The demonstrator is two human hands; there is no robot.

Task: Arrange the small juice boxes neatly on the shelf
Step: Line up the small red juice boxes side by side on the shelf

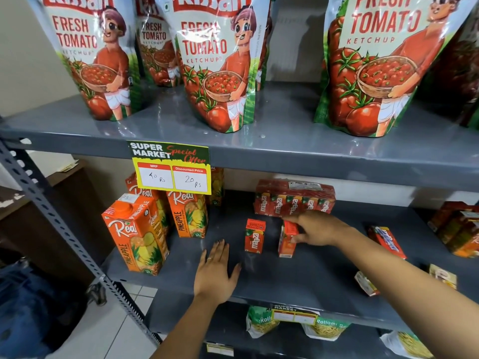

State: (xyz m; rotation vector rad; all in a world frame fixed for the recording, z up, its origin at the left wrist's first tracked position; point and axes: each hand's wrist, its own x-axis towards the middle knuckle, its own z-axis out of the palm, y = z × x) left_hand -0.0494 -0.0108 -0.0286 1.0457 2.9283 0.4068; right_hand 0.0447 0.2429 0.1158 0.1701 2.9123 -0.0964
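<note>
At centre frame, on the grey middle shelf [298, 275], the right hand [317, 229] grips a small juice box [287, 239], fingers over its top and thumb against its side; the box stands upright on the shelf. Just to its left a second small box [254, 235], labelled Maaza, stands upright and apart from it, untouched. Behind both, toward the back of the shelf, sits a wrapped multipack [294, 198] of the same boxes. Lower centre, the left hand [216, 273] lies flat on the shelf, palm down, fingers spread, holding nothing; a ring shows on one finger. Left of the hands stand tall pineapple cartons [136, 234], the nearest one turned at an angle. At right, another small box [387, 242] lies on its side, and two more small cartons [366, 283] lie near the front edge at lower right. A yellow price tag [172, 169] hangs from the upper shelf's edge, and ketchup pouches [215, 60] stand along that upper shelf. Snack packets [261, 321] show on the shelf below.
</note>
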